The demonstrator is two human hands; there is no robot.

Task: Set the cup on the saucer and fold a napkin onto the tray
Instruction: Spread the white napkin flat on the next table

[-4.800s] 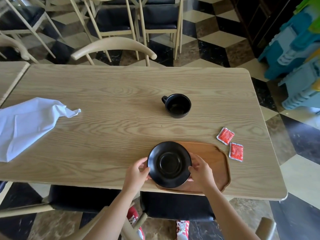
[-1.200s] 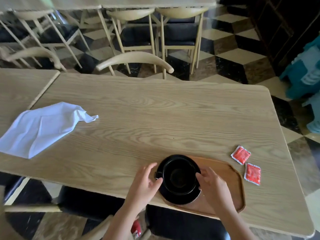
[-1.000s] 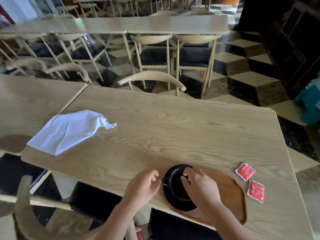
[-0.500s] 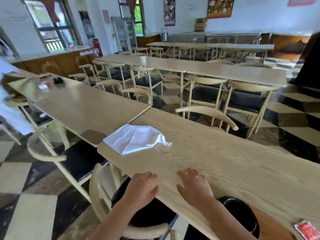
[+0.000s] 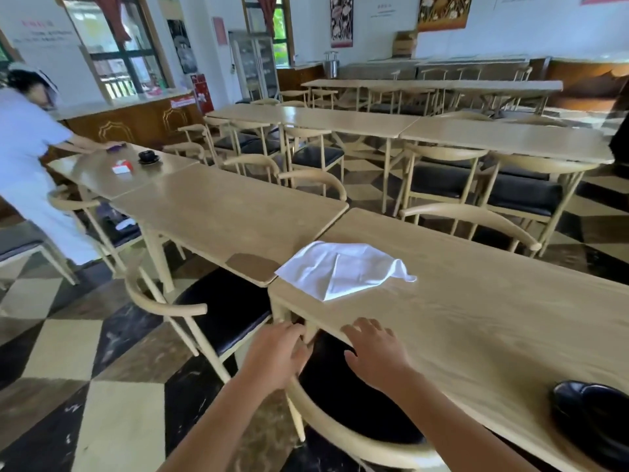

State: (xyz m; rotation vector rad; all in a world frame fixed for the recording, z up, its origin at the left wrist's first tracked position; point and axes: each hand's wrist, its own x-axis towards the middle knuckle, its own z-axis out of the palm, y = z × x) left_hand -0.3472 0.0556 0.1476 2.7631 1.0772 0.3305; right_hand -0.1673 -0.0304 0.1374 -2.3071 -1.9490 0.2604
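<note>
Since a second earlier, both hands had come off the crockery and the view had swung left along the table (image 5: 476,301). The cup and saucer (image 5: 594,413) now sat at the lower right edge of the frame, well behind the right fingers, cup apparently resting on the saucer; the tray had slipped out of view. That first step looked done.

The left hand (image 5: 275,359) hung just off the table's near corner, fingers loosely curled and holding nothing. The right hand (image 5: 376,352) lay over the table edge, fingers (image 5: 366,327) spread open and empty. The white napkin (image 5: 340,269) lay crumpled ahead of both sets of fingertips, near but apart from them, at the table's left end.

Judging by this, the reach for the napkin was under way, with folding and tray placement yet to come.
</note>
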